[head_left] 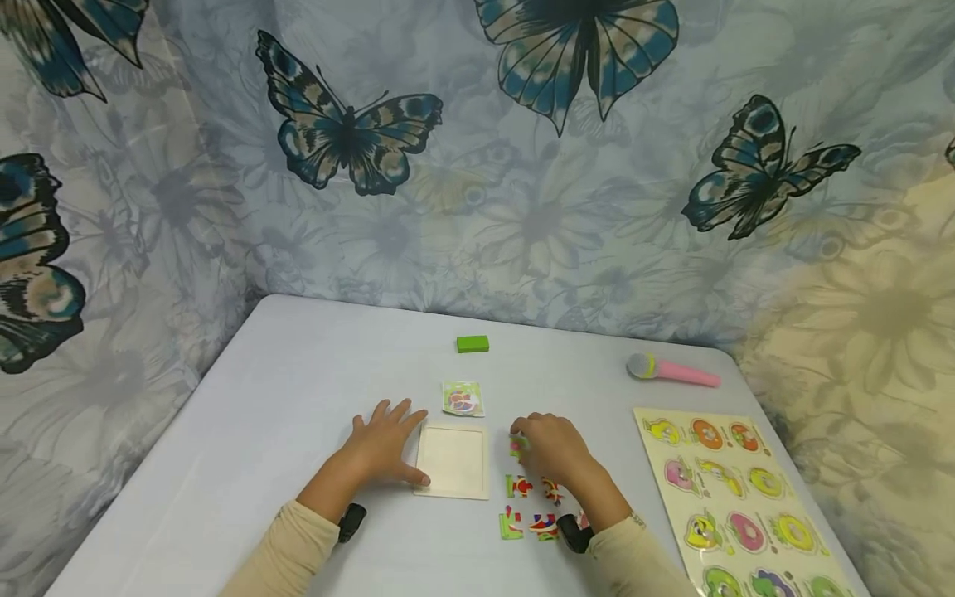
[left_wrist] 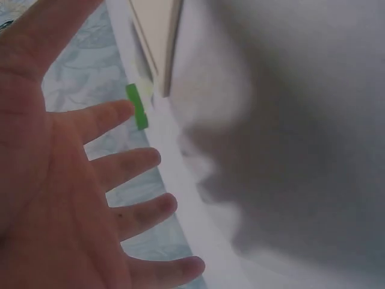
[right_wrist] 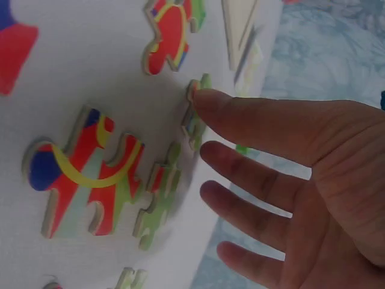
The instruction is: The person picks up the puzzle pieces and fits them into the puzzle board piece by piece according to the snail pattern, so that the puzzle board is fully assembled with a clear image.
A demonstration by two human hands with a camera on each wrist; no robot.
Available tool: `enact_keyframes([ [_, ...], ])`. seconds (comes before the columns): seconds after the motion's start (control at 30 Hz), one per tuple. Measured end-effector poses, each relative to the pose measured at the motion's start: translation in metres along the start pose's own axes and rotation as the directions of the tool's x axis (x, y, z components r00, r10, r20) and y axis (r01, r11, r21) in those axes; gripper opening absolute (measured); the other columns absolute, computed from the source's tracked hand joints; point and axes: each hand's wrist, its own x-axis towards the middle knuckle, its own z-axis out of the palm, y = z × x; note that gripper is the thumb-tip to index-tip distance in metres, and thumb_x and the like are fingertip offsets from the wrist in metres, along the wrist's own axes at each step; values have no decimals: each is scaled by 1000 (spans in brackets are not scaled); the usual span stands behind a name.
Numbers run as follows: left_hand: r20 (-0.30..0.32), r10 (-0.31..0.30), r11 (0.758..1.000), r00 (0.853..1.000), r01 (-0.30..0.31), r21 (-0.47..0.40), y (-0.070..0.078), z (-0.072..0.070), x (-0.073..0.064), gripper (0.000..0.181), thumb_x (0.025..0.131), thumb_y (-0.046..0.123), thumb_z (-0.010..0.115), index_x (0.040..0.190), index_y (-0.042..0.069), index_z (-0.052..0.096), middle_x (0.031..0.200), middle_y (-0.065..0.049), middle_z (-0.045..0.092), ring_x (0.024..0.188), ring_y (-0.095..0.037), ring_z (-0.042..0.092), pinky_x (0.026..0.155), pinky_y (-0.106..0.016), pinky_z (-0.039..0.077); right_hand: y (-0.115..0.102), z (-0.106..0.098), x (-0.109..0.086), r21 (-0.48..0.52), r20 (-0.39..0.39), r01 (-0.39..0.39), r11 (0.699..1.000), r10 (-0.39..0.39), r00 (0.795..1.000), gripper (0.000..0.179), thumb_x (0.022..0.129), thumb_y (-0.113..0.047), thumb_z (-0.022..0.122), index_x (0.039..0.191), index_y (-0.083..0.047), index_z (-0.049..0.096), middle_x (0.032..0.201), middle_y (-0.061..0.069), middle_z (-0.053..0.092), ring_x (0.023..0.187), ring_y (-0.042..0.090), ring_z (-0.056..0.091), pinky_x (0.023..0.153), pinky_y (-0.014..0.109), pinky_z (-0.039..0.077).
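A square wooden puzzle tray (head_left: 451,463) with a raised rim lies mid-table. My left hand (head_left: 384,448) is at its left side, fingers spread and thumb over the rim; the left wrist view shows the left palm (left_wrist: 66,180) with nothing in it. My right hand (head_left: 555,448), right of the tray, pinches a small green and red puzzle piece (head_left: 516,445) at the table; the index finger is hidden behind the thumb (right_wrist: 240,117). Nearer me lie several colourful pieces, among them a red piece (head_left: 520,486) and a striped piece (right_wrist: 90,174).
Beyond the tray lies a small picture card (head_left: 462,400), and farther back a green block (head_left: 472,344). A pink toy microphone (head_left: 675,371) lies at the back right. A large board with fruit pictures (head_left: 746,506) covers the right side. Butterfly-patterned cloth walls (head_left: 537,224) border the table.
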Motion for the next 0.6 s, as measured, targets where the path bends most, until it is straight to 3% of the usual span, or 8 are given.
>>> enact_keyframes([
  [0.23,46,-19,999,999,21,-27,-4,3,-6,96,62,45,89,142,11,48,154,-21,32,141,-50,22,98,-79,22,2,4,0,-7,-22,26,1000,-26,999,26,74,-11,83,98,-13,73,96,2,70,86,23,65,80,39,53],
  [0.6,71,-8,1000,997,10,-24,-7,4,-5,94,65,45,87,145,18,45,155,-20,29,141,-50,21,98,-79,23,2,5,0,32,8,-9,999,9,1000,24,77,-7,80,98,-13,72,95,1,68,86,21,64,76,38,53],
])
